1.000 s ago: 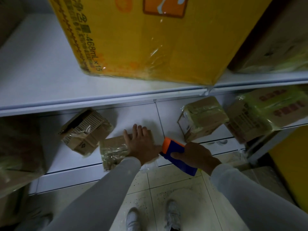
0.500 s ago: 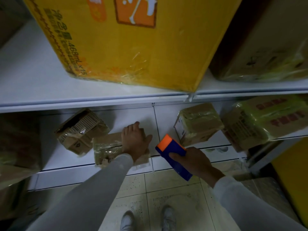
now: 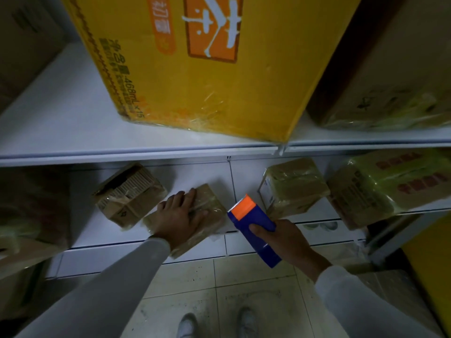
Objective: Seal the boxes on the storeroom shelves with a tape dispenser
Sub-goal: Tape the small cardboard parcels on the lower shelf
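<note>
- Since a second ago, the left hand [image 3: 181, 217] has turned the small brown box [image 3: 207, 211] it presses, so the box now lies slantwise on the lower shelf [image 3: 80, 211], and the tape dispenser [image 3: 252, 228] has lifted clear of the box's right edge.
- Left hand lies flat on top of that box, fingers straight and spread, pressing down rather than gripping.
- Right hand [image 3: 290, 242] is curled round the blue body of the tape dispenser, thumb across its near face; the orange head with its toothed blade points up and away, just right of the box and not touching it.
- Clear tape or film glints over the small brown box's top.
- To its left, touching or nearly so, sits a torn carton [image 3: 127, 195] with one flap lifted.
- Right of the dispenser stands a wrapped tan box [image 3: 292, 187], and beyond it a bigger box with red print [image 3: 388, 184].
- On the upper shelf [image 3: 73, 123] a large yellow carton [image 3: 207, 69] juts past the front edge.
- Below, pale shoes [image 3: 188, 325] stand on the tiled floor [image 3: 256, 284].
</note>
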The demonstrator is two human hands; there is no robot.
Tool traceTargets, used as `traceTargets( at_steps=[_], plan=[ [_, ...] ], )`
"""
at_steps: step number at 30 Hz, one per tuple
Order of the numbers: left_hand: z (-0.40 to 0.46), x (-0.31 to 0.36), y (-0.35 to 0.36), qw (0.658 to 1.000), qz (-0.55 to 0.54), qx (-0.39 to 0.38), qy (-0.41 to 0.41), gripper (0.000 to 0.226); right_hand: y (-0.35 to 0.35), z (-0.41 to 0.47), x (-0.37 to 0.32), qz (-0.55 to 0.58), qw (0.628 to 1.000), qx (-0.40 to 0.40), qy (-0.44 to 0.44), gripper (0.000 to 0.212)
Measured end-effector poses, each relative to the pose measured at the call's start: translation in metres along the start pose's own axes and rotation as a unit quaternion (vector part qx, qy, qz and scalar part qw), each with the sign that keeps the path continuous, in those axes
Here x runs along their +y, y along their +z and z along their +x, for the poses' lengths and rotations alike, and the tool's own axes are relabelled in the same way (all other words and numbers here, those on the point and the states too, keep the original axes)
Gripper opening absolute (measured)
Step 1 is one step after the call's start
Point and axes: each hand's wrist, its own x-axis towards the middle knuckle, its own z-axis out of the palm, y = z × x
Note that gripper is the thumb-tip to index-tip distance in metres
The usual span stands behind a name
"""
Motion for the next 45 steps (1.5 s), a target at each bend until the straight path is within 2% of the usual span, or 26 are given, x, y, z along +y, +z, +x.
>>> traceTargets(
  at_steps=[9, 12, 14, 15, 17, 19, 23, 28, 36, 40, 43, 45],
  plan=[
    [0.011, -0.005, -0.001, 0.999, -0.038, -0.025, 0.019, 0.082, -0.014, -0.01, -0.002, 0.03, 0.999, 0.002, -0.027, 0.051],
    [0.01, 0.0, -0.011, 0.997, -0.07, 0.001, 0.03, 0.073, -0.009, -0.013, -0.002, 0.039, 0.998, -0.012, -0.036, 0.042],
    [0.013, 0.009, -0.025, 0.99, -0.129, 0.022, 0.049, 0.066, -0.005, -0.017, -0.003, 0.05, 0.998, -0.011, -0.04, 0.042],
    [0.015, 0.015, -0.034, 0.983, -0.176, 0.012, 0.055, 0.058, -0.002, -0.018, -0.003, 0.054, 0.998, -0.01, -0.039, 0.042],
    [0.019, 0.025, -0.049, 0.952, -0.297, -0.056, 0.045, 0.033, 0.002, -0.023, -0.006, 0.06, 0.997, -0.008, -0.041, 0.042],
    [0.022, 0.033, -0.058, 0.925, -0.358, -0.118, 0.048, 0.019, 0.005, -0.028, -0.009, 0.078, 0.996, -0.011, -0.05, 0.043],
    [0.023, 0.044, -0.069, 0.875, -0.439, -0.184, 0.082, 0.02, 0.009, -0.035, -0.011, 0.095, 0.993, -0.011, -0.063, 0.049],
    [0.019, 0.048, -0.074, 0.816, -0.485, -0.31, 0.056, 0.019, 0.013, -0.037, -0.005, 0.092, 0.992, -0.027, -0.078, 0.054],
    [0.013, 0.047, -0.071, 0.79, -0.501, -0.352, 0.02, 0.027, 0.019, -0.038, 0.001, 0.101, 0.99, -0.043, -0.094, 0.048],
    [0.01, 0.044, -0.068, 0.778, -0.516, -0.36, -0.002, 0.027, 0.021, -0.039, -0.001, 0.107, 0.988, -0.044, -0.105, 0.035],
    [0.009, 0.045, -0.067, 0.768, -0.53, -0.358, -0.033, 0.023, 0.022, -0.039, 0.0, 0.111, 0.988, -0.036, -0.105, 0.044],
    [0.007, 0.047, -0.067, 0.779, -0.513, -0.359, -0.022, 0.02, 0.023, -0.039, 0.001, 0.11, 0.988, -0.037, -0.102, 0.049]
  ],
)
